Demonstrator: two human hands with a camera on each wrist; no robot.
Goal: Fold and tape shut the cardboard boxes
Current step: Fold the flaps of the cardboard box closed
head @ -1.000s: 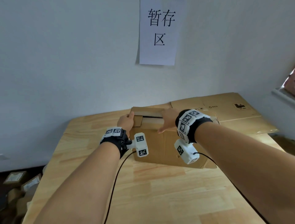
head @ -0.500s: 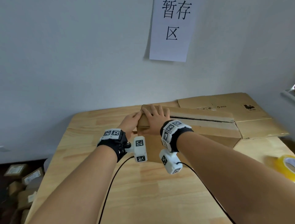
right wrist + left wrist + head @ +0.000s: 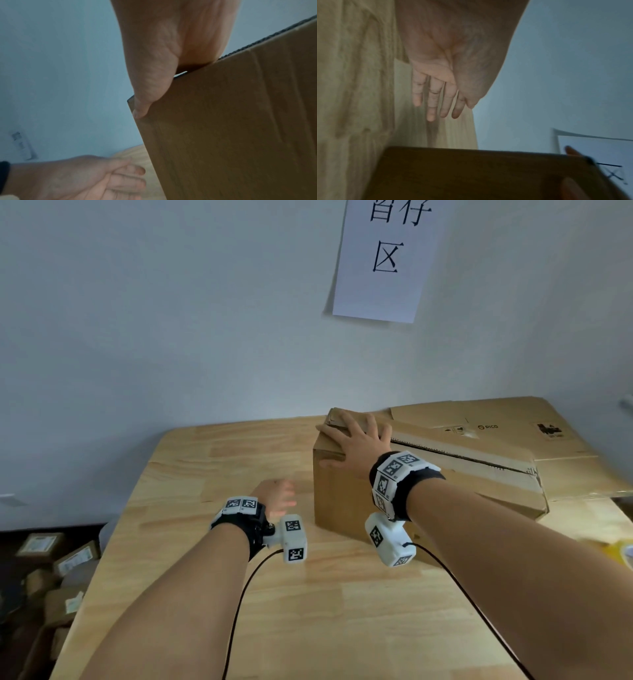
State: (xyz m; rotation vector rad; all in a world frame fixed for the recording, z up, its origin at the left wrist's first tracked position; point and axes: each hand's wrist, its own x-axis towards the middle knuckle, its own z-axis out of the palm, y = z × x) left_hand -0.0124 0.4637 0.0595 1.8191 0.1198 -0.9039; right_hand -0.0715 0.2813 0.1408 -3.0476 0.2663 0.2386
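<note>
A brown cardboard box (image 3: 346, 501) stands on the wooden table (image 3: 308, 611), its top flaps folded down with a seam running to the right. My right hand (image 3: 356, 446) lies flat on the left end of the top, fingers spread. In the right wrist view its thumb (image 3: 142, 106) hangs over the box's (image 3: 240, 121) edge. My left hand (image 3: 279, 498) hovers just left of the box, blurred, holding nothing. In the left wrist view its fingers (image 3: 436, 101) are straight and the box's side (image 3: 471, 175) lies dark below them.
Flattened cardboard sheets (image 3: 513, 422) lie behind and right of the box against the wall. A yellow tape roll (image 3: 620, 553) shows at the right edge of the table. A paper sign (image 3: 383, 258) hangs on the wall. Small boxes (image 3: 51, 559) sit on the floor at left.
My left hand has come off the box's left end and drawn back toward me. The right hand stays pressed on the top. The box now sits nearer and larger in view.
</note>
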